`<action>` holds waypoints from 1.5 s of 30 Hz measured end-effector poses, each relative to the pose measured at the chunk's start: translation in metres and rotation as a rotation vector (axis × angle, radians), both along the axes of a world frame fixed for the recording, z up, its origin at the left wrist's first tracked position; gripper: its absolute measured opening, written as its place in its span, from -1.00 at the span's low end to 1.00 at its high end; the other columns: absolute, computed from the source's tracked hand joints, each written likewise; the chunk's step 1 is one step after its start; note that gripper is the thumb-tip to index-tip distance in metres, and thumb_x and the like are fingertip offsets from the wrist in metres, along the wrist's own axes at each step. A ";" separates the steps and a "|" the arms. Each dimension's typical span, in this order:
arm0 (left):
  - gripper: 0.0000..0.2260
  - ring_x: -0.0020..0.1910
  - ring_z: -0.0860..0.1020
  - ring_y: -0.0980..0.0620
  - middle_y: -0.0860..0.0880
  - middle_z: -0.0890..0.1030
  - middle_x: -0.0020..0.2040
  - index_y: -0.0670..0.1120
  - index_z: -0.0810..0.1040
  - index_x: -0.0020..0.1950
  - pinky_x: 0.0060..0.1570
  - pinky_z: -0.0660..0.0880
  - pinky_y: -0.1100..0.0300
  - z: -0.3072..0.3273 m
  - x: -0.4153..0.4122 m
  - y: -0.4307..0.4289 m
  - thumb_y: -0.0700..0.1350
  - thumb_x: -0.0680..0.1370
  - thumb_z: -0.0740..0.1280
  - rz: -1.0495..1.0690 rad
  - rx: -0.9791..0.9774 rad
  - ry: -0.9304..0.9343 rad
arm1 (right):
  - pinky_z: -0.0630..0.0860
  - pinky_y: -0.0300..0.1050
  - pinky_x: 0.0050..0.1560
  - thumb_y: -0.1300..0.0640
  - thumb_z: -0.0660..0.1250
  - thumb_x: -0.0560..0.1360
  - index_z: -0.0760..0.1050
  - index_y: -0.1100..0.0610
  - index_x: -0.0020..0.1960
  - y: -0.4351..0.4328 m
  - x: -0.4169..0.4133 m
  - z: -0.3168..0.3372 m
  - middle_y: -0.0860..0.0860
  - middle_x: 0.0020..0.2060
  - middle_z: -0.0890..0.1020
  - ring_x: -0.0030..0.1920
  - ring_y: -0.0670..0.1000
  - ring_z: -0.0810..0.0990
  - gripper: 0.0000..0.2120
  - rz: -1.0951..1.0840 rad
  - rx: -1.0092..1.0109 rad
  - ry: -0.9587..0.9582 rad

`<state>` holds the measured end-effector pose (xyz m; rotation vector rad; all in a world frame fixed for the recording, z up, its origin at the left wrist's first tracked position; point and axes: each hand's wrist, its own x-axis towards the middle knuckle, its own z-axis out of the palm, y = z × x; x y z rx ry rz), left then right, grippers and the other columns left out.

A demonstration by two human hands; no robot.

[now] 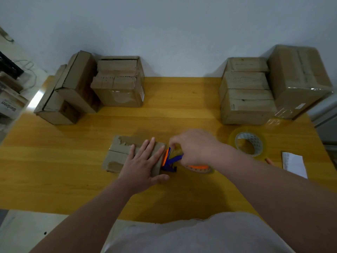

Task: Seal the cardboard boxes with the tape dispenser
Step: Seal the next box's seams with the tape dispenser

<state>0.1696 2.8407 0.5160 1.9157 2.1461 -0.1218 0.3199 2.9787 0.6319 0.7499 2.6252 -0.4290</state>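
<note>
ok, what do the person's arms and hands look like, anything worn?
Left hand and right hand are bare: no gloves, no watch or rings visible. Forearms uncovered, no sleeves in view. A light grey shirt shows at the bottom edge.

Left hand [144, 161]: palm down, fingers straight and spread, thumb out, flat on the small box [120, 152].
Right hand [195, 147]: knuckles up, fingers curled round the tape dispenser [172, 159].
Left forearm [91, 212]: bare, reaching forward from lower left.
Right forearm [264, 176]: bare, reaching in from lower right.
Hands: just beside each other.
</note>
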 end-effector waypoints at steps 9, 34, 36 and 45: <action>-0.18 0.45 -0.44 0.04 0.03 -0.45 0.48 0.22 -0.42 0.45 0.38 -0.42 -0.05 0.008 0.003 0.000 0.57 0.29 -0.38 0.011 -0.037 0.014 | 0.37 -0.18 -0.41 0.07 0.44 0.38 0.47 -0.07 0.11 0.020 0.006 -0.007 -0.02 0.01 0.56 -0.28 -0.03 0.46 -0.68 -0.195 -0.312 -0.099; -0.59 0.50 0.13 -0.05 0.00 0.28 0.45 0.00 0.30 0.44 0.46 -0.05 -0.25 0.009 0.057 0.040 0.02 0.61 0.23 0.556 0.203 -0.018 | 0.39 -0.10 -0.19 0.20 0.18 0.61 0.18 -0.10 0.44 -0.031 0.099 -0.087 0.05 0.20 0.45 0.19 0.07 0.46 -0.54 -0.245 0.092 -0.001; -0.59 0.51 0.10 -0.05 0.00 0.25 0.46 -0.01 0.27 0.44 0.46 -0.06 -0.25 0.008 0.060 0.042 -0.03 0.60 0.26 0.560 0.184 0.005 | 0.38 -0.11 -0.21 0.19 0.18 0.61 0.18 -0.11 0.43 -0.031 0.099 -0.087 0.05 0.20 0.45 0.19 0.08 0.47 -0.54 -0.239 0.084 -0.007; -0.29 0.56 -0.15 -0.05 0.04 -0.02 0.58 -0.06 -0.09 0.58 0.46 -0.17 -0.20 0.012 0.048 0.035 -0.23 0.58 0.28 0.406 0.061 -0.049 | 0.45 -0.08 -0.10 -0.07 0.22 0.59 0.37 -0.07 0.34 -0.022 0.087 -0.072 0.00 0.15 0.49 0.15 0.06 0.51 -0.67 -0.237 0.107 0.071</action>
